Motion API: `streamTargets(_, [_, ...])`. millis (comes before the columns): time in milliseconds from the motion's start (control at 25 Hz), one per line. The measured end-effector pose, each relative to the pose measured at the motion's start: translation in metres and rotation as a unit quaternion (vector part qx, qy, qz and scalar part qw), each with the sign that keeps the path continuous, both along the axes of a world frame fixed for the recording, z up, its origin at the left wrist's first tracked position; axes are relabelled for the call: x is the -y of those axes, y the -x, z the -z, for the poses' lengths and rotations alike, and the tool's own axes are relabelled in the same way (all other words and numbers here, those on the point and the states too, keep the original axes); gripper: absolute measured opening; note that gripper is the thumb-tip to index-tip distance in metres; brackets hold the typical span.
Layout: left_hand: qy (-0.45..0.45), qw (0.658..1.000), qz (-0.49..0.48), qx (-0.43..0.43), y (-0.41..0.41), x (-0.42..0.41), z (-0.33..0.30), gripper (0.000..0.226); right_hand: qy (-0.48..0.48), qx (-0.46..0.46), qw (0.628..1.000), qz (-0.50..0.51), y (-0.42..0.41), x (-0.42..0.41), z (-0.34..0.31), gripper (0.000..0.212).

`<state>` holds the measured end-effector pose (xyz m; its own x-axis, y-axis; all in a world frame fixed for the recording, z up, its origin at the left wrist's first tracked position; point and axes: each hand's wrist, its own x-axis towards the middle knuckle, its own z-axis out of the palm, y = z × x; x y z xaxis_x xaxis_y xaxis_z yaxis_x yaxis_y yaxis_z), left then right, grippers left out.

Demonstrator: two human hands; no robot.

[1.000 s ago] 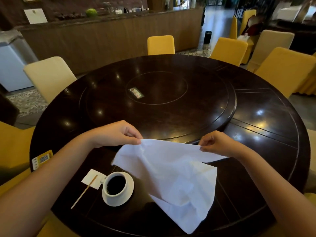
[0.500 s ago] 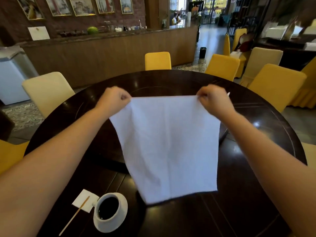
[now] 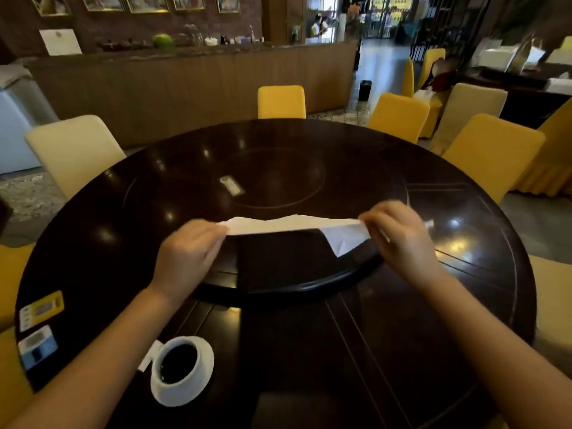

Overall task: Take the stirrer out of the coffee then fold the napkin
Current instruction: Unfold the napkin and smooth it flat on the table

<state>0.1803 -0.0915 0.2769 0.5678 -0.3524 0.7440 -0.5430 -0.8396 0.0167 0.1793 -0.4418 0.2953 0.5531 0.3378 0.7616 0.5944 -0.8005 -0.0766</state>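
1. No writing is legible to me: the yellow sticker [image 3: 41, 309] and the blue one [image 3: 37, 348] at the table's left rim, and the small card [image 3: 231, 184] on the turntable [image 3: 278, 168], are all too blurred to read.
2. My left hand [image 3: 185, 255] pinches the left end of the white napkin [image 3: 291, 225], and my right hand [image 3: 402, 239] pinches the right end, fingers curled on the cloth.
3. The napkin runs between my hands as a narrow band above the turntable's near edge, with one corner hanging down beside my right hand.
4. The coffee cup [image 3: 178, 365] stands on its saucer [image 3: 204, 379] near the table's front left, just right of my left forearm, well apart from the napkin.
5. A white paper slip [image 3: 148, 357] shows beside the cup; my forearm hides the stirrer.
6. The dark round table [image 3: 340, 335] lies bare under my hands and to the right of the cup.
7. Yellow and cream chairs [image 3: 281, 102] ring the far rim.
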Motion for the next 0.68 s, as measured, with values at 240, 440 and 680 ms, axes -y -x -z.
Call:
streamTargets(240, [0.026, 0.980, 0.010, -0.196, 0.064, 0.020, 0.146, 0.027, 0.073, -0.194, 0.978, 0.008, 0.071, 0.022, 0.146, 0.016])
streamTargets(440, [0.006, 0.949, 0.011, -0.316, 0.102, 0.041, 0.219, 0.026, 0.096, -0.333, 0.938, 0.023, 0.102, 0.031, 0.227, 0.028])
streamTargets(680, [-0.006, 0.933, -0.018, -0.359, 0.132, 0.035, 0.254, 0.007, 0.120, -0.375, 0.919, 0.031, 0.125, 0.048, 0.265, 0.022])
